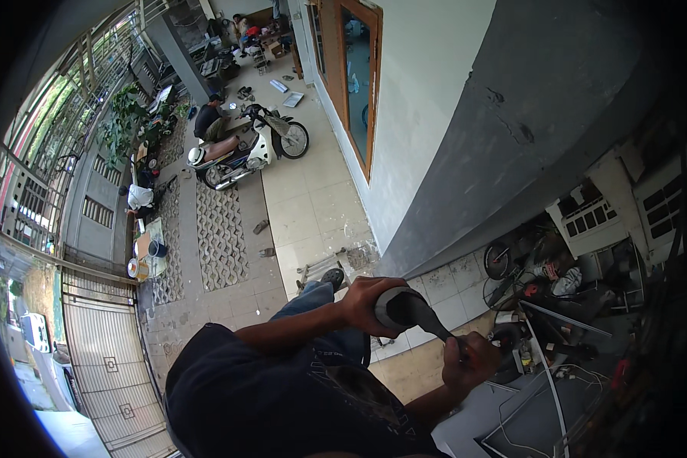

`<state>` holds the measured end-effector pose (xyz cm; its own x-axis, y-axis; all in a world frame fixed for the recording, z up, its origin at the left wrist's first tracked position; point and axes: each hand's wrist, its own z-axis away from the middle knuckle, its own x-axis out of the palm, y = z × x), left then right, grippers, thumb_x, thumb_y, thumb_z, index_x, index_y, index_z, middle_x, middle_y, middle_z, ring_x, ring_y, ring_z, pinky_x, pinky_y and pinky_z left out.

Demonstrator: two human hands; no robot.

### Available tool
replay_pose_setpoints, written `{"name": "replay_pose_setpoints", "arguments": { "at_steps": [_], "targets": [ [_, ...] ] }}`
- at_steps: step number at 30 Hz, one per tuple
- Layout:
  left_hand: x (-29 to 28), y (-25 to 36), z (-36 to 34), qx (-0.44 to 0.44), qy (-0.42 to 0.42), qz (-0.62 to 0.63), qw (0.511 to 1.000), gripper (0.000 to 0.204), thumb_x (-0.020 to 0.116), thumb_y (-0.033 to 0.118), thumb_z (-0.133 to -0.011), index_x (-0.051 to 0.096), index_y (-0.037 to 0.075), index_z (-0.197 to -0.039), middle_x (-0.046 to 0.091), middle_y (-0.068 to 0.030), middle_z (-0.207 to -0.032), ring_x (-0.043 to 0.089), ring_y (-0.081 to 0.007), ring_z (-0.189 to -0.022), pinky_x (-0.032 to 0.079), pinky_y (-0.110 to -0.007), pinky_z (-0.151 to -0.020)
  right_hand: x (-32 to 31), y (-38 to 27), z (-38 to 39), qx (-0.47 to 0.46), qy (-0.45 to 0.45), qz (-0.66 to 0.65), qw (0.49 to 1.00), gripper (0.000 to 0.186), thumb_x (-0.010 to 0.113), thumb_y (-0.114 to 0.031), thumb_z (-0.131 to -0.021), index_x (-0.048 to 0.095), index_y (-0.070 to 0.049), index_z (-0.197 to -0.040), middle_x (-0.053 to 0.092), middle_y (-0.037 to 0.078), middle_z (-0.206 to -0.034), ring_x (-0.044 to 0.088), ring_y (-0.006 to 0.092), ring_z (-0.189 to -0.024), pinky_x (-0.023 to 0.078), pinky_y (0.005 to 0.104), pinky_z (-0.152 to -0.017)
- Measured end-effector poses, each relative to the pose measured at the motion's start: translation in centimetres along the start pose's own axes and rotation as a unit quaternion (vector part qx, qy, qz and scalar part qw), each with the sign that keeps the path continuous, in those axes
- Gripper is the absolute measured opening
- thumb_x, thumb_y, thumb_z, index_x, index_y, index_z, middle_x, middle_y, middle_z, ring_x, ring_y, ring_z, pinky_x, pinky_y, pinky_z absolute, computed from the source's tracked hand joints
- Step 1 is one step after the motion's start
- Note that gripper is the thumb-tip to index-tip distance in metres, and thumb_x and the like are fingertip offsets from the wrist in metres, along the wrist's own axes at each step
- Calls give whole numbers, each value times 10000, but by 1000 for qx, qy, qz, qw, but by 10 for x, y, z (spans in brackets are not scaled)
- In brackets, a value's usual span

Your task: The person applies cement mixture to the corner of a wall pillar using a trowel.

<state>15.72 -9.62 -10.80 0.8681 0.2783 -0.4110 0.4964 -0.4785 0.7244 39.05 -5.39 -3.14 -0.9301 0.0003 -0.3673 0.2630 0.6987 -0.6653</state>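
Observation:
My left hand (pixel 370 304) is closed round a grey roll (pixel 393 308) of strip material, perhaps tape or sandpaper; the frame does not show which. From the roll a dark loose end (pixel 433 324) runs down to the right. My right hand (pixel 469 363) pinches that end, so the strip spans the gap between both hands. The hands are in front of my dark shirt, near the base of the wall, whose lower part (pixel 504 130) is dark grey and upper part pale.
A motorbike (pixel 240 150) stands at the back, with a person (pixel 208 118) crouching beside it. Another person in white (pixel 139 197) is near buckets (pixel 157 249) at the left. Bicycle parts, cables and metal strips (pixel 565 320) clutter the right. A wood-framed window (pixel 359 84) lines the wall.

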Motion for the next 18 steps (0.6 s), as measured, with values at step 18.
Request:
{"name": "replay_pose_setpoints", "arguments": {
  "at_steps": [18],
  "targets": [
    [27, 6, 21, -36, 1, 36, 999, 807, 933, 313, -515, 615, -26, -1175, 717, -161, -1003, 738, -293, -853, 588, -346, -754, -11, 11, -3, 9, -84, -38, 996, 227, 755, -43, -695, 539, -58, -627, 587, 55, -558, 531, 193, -424, 377, 276, -428]
  ]
}}
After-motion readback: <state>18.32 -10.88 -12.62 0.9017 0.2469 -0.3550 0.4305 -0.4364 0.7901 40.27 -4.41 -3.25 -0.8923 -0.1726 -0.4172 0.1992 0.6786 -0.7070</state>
